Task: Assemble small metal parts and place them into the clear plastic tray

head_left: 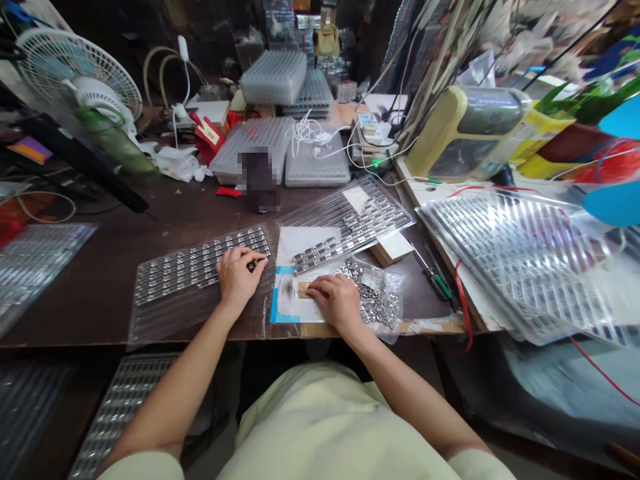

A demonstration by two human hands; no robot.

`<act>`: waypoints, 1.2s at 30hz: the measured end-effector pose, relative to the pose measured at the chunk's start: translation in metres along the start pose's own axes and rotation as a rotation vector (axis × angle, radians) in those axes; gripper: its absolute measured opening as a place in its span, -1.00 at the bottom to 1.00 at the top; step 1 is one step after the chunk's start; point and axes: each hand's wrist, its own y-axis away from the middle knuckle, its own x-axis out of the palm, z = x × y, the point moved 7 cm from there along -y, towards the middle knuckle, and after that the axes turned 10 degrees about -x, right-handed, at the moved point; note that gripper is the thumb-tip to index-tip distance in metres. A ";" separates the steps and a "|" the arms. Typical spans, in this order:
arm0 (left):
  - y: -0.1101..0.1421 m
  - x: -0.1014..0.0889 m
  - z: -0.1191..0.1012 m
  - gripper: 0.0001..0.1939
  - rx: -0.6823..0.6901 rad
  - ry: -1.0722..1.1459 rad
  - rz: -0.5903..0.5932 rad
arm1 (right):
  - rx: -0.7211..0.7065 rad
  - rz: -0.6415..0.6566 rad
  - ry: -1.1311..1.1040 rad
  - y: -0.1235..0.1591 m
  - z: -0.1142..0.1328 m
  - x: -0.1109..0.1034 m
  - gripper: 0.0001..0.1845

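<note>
My left hand point(238, 277) lies on a clear plastic blister tray point(170, 280), its fingertips pinched on a small dark part point(253, 265) at the end of a row of small metal parts point(200, 265). My right hand point(336, 301) rests on a white sheet point(295, 297) edged with blue tape, fingers reaching toward a small tan block point(303, 289). Beside that hand lies a clear bag of loose metal parts point(374, 299). Another clear tray of metal parts point(347, 227) sits just above.
A stack of clear trays point(520, 267) covers the right of the bench, with a screwdriver point(435, 281) and red wire nearby. Grey trays, white cables and a power strip stand behind. A fan point(80, 77) is at the back left. Another person's dark, blurred shape point(259, 180) is at the back.
</note>
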 end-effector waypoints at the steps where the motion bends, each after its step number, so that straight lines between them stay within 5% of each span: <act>1: 0.001 -0.002 0.007 -0.87 -0.007 -0.025 -0.006 | -0.003 -0.001 0.006 0.000 -0.001 0.002 -0.83; 5: 0.010 -0.012 0.012 -0.86 -0.009 -0.046 -0.056 | -0.019 0.013 0.039 0.001 0.001 0.006 -0.80; 12: 0.003 0.022 -0.063 -0.89 0.249 0.096 0.132 | -0.005 -0.023 0.202 0.007 -0.006 -0.023 -0.75; 15: -0.005 0.033 -0.079 -0.92 0.268 0.095 0.164 | 0.009 0.001 0.292 0.016 -0.018 -0.036 -0.67; 19: -0.007 0.029 -0.068 -0.90 0.172 0.197 0.230 | 0.008 0.044 0.269 0.022 -0.028 -0.036 -0.83; 25: 0.034 0.028 -0.052 -0.72 0.006 0.611 0.555 | 0.023 -0.048 0.196 0.017 -0.030 -0.035 -0.84; 36: 0.070 0.034 -0.071 -0.87 0.174 0.491 0.338 | 0.009 -0.182 -0.002 0.020 -0.033 -0.043 -0.81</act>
